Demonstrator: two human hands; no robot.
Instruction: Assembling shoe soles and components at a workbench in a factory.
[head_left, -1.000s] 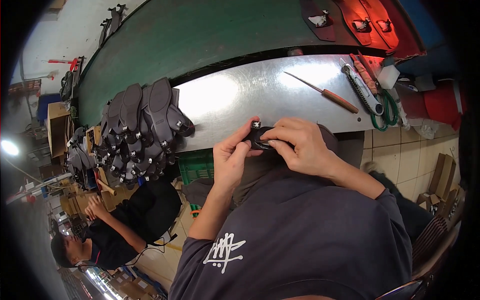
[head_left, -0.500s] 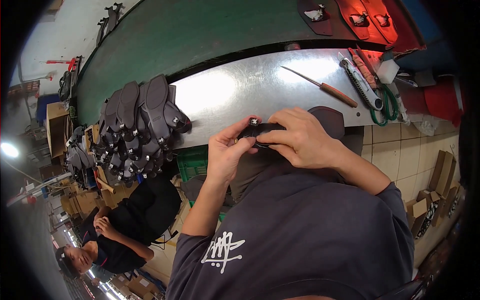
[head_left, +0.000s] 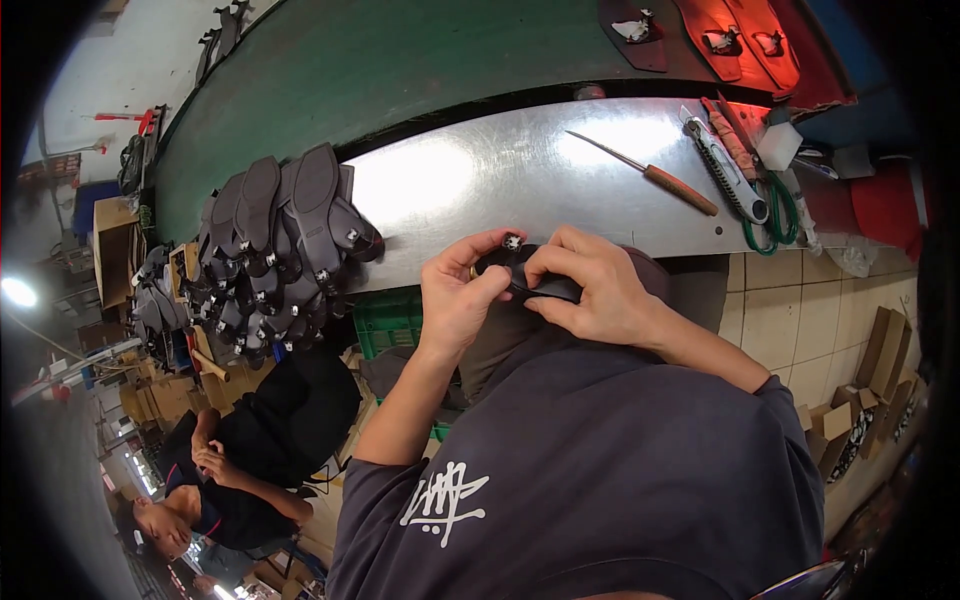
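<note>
Over my lap, just off the near edge of the metal worktop (head_left: 500, 190), I hold a dark sandal piece (head_left: 550, 287) with a black strap-like part. My left hand (head_left: 455, 295) is closed on its left end, thumb pressed against the index side. A small black-and-white tip (head_left: 512, 242) sticks up beside the left fingertips. My right hand (head_left: 605, 290) pinches the black part from the right, thumb below and fingers above. Part of a dark sole (head_left: 648, 272) shows behind the right hand; the rest is hidden.
A pile of dark grey sandal soles (head_left: 285, 240) lies at the left. A wooden-handled awl (head_left: 680, 190), a utility knife (head_left: 725, 170) and green-handled scissors (head_left: 780, 215) lie at the right. More soles (head_left: 635, 35) lie at the back right. Another person (head_left: 230, 480) sits at lower left.
My right fingers have drawn back from my left thumb and now pinch the black part. The sole behind that hand shows less. My left hand keeps its hold.
</note>
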